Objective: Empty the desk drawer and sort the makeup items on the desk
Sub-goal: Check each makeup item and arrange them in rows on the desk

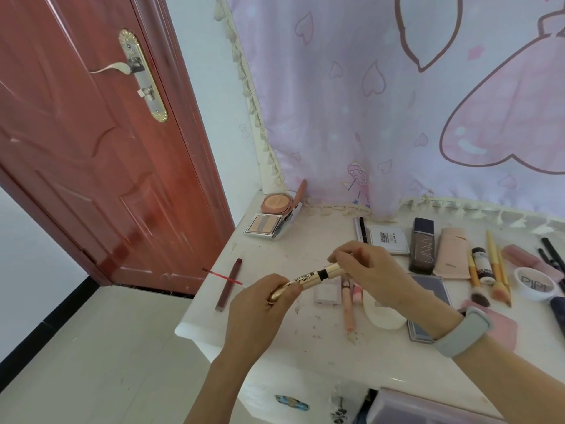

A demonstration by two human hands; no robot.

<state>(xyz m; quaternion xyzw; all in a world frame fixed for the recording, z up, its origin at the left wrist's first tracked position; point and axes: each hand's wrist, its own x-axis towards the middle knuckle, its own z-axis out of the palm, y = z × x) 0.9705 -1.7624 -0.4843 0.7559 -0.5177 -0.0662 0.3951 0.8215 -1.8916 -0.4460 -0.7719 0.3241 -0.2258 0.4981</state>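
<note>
both hands hold the gold tube (301, 278) above the bench (269, 313), left hand (260, 304) fingers grasping the body and right hand (371, 270) fingers pinching the cap end, probably to seat or twist the cap before sorting.

The white desk top (272, 319) looks smooth and painted, scuffed with pinkish smears. Above it, a slim gold tube (301, 280) shines like polished metal. At the desk's back edge hangs a matt lilac cloth (351, 102) with a tasselled trim. Left of the desk, the reddish-brown wooden door (91, 166) is glossy, its handle plate (143, 76) bright brassy metal.
</note>
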